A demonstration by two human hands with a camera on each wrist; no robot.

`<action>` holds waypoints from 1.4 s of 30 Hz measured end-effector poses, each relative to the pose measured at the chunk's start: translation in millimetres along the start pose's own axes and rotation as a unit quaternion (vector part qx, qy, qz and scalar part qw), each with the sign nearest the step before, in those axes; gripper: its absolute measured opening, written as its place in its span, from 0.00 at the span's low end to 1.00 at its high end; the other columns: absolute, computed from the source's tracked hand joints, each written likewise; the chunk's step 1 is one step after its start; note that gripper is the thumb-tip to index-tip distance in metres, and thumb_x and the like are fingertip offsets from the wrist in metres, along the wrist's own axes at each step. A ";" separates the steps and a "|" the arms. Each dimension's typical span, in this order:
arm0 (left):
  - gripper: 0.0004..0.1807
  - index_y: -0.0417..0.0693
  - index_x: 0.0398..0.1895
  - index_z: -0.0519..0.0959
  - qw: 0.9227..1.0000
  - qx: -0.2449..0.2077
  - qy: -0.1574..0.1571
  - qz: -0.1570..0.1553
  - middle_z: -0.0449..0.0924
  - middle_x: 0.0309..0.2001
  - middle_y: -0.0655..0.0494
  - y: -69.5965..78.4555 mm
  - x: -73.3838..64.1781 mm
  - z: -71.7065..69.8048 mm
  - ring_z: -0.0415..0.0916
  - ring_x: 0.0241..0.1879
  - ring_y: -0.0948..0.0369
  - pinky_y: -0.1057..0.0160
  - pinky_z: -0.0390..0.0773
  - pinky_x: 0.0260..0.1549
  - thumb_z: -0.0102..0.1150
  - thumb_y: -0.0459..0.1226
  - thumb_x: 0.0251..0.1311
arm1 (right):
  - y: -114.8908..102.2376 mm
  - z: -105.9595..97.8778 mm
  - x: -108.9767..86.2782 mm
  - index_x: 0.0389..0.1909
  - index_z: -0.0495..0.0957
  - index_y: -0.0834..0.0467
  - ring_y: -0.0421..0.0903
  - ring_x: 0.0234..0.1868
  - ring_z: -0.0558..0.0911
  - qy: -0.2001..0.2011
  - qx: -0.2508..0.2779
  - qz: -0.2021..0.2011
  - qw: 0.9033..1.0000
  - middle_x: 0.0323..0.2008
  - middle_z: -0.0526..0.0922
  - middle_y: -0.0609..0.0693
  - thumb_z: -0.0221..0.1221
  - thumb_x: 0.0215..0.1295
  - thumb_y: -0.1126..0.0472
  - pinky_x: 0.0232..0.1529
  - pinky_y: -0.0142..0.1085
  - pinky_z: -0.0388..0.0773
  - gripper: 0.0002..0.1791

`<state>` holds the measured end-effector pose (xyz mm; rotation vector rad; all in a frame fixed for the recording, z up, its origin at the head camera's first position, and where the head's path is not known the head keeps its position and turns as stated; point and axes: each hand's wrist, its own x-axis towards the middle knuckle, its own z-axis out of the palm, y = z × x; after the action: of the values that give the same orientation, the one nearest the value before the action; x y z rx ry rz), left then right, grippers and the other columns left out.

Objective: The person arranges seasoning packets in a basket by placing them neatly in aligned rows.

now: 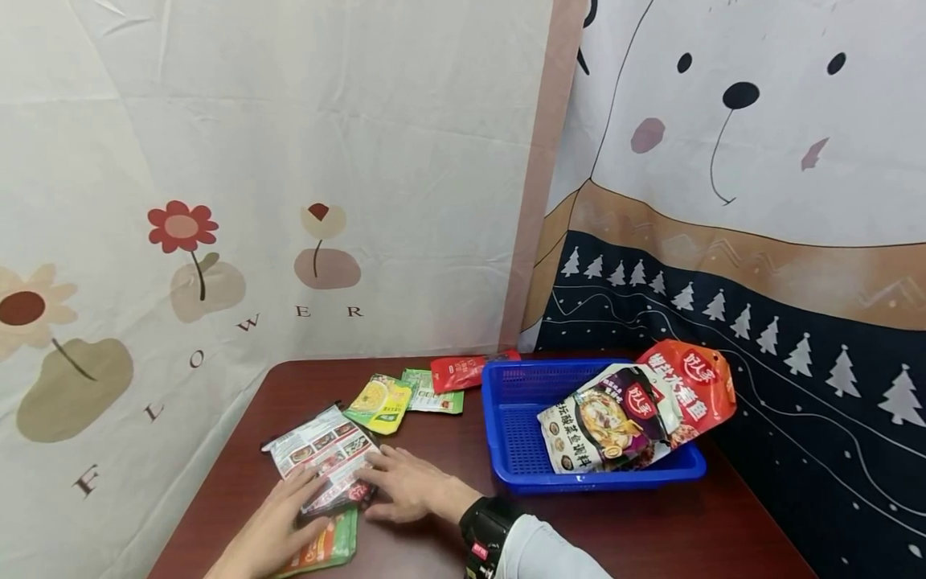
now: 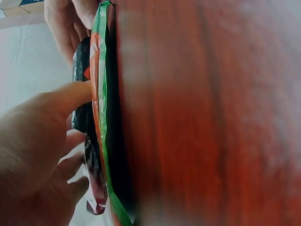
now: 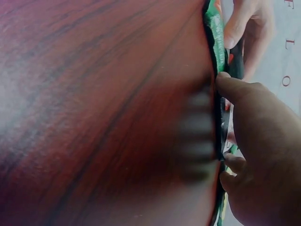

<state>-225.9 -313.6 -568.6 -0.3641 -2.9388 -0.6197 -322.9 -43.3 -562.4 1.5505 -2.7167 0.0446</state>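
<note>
A flat food packet (image 1: 318,441), printed in white with small pictures and black edges, lies back side up on the table's left part. My left hand (image 1: 278,515) rests its fingers on the packet's near left side. At its right edge, my right hand (image 1: 408,482) touches it with fingers spread. Partly beneath it lies an orange and green packet (image 1: 340,543), near my left thumb; the left wrist view shows this packet's green edge (image 2: 104,94) side-on. Seen from the right wrist, the thumb of my right hand (image 3: 268,141) is at the dark packet edge.
Behind the hands lie a yellow packet (image 1: 381,404), a green and white packet (image 1: 434,394) and a red packet (image 1: 459,373). On the right, a blue basket (image 1: 506,450) holds a white and black seasoning pouch (image 1: 604,418) and a red pouch (image 1: 698,386). Printed curtains border the table.
</note>
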 end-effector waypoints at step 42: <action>0.21 0.49 0.44 0.86 0.947 -0.009 0.269 0.174 0.91 0.33 0.61 34.6 18.3 -47.0 0.82 0.27 0.72 0.75 0.74 0.26 0.78 0.19 0.54 | 8.3 -20.6 10.3 0.47 0.90 0.49 0.37 0.43 0.94 0.327 -0.034 0.013 0.944 0.41 0.94 0.39 0.75 0.74 0.59 0.43 0.30 0.91 0.05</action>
<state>-231.7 -298.3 -509.6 -0.5897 -2.2801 -0.5812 -335.3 -47.3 -541.7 1.1956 -2.1818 0.3870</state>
